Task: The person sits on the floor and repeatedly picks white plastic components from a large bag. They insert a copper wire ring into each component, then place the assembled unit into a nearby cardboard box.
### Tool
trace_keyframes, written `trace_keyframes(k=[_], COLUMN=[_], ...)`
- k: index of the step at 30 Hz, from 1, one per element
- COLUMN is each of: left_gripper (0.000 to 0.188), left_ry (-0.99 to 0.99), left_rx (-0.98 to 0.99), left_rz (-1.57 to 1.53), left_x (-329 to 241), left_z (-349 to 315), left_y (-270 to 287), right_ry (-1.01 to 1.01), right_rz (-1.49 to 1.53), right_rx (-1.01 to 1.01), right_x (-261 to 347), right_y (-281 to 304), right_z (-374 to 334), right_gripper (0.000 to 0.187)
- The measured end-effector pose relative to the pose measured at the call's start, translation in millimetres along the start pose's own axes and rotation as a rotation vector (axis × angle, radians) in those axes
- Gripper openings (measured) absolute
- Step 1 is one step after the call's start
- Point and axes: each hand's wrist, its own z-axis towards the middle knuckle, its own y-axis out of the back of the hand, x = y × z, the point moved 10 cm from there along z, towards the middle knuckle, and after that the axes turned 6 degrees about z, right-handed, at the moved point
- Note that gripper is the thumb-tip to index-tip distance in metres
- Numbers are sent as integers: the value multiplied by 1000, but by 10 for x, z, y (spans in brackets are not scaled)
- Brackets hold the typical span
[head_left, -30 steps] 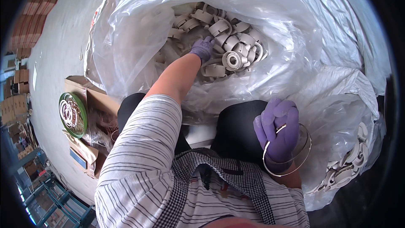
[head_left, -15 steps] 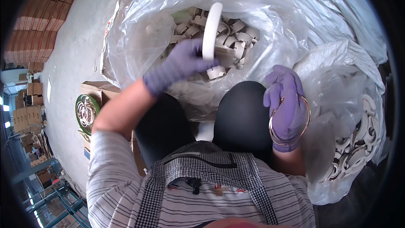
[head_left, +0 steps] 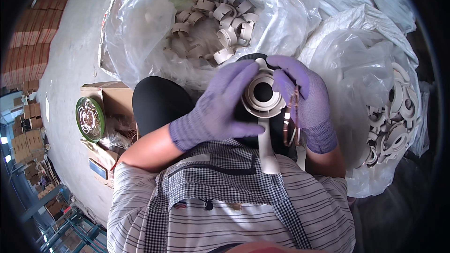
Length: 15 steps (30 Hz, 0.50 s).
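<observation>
Over my lap is a beige plastic part with a round socket and a long curved handle, its handle pointing toward me. My left hand grips it from the left, fingers at the socket's upper rim and thumb by the handle. On the right, my right hand has its fingers bent against the socket's rim. Thin copper-coloured metal rings hang around the right hand. Both hands wear purple knit gloves. Ahead, similar beige round sockets lie piled in a clear plastic bag.
To the right, another plastic-lined bag holds beige curved pieces. A green round tray of metal rings rests by an open cardboard box on the left. Stacked cartons stand beyond the grey floor.
My left hand has brought the plastic part from over the far bag back to my lap. The right hand has moved inward to meet it, with the metal rings still around it.
</observation>
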Motion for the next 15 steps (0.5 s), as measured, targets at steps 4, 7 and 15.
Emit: trace_keyframes(k=[4, 7, 15], left_gripper=[100, 90, 11], left_ry=[-55, -34, 402], left_rx=[48, 60, -6], left_rz=[24, -96, -725], left_x=[84, -32, 58], left_z=[11, 101, 72], left_y=[-233, -15, 7], right_ry=[-18, 65, 233], right_rz=[-88, -222, -255], right_rx=[-90, -183, -206], right_x=[130, 274, 469], right_y=[122, 251, 157], right_z=[29, 41, 88], right_gripper=[31, 28, 20])
